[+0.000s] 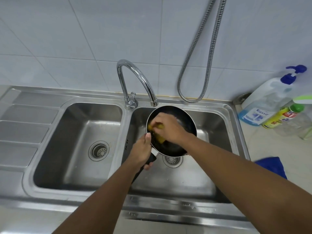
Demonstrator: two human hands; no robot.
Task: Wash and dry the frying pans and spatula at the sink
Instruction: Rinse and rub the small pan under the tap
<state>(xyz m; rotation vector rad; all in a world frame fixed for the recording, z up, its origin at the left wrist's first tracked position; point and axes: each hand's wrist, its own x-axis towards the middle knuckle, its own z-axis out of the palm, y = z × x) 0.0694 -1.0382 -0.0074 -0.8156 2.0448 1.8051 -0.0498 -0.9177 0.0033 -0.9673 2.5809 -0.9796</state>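
The fingers (156, 123) of the right hand (166, 128) are curled down on a yellow sponge (161, 140) and press it on the inner face of the black frying pan (184, 119). The sponge shows at the fingertips and again under the palm on the near side. The left hand (143, 150) is closed around the black handle (152, 158) of the pan, and its thumb (148, 136) lies straight along the handle, touching the left rim of the pan.

The pan is tilted and is held over the right basin (217, 127) of the steel sink (152, 202), just under the spout of the chrome faucet (135, 78) and above the drain strainer (172, 160). The left basin (77, 125) is beside it.

On the counter at the right stands a clear bottle (265, 100) with a blue pump; its label reads "Kasso". Touching it on the near side is a yellow bottle (278, 118) with a green cap; its writing is too blurred to read. A blue cloth (271, 166) lies nearer on the counter. A metal hose (202, 56) hangs on the tiled wall.
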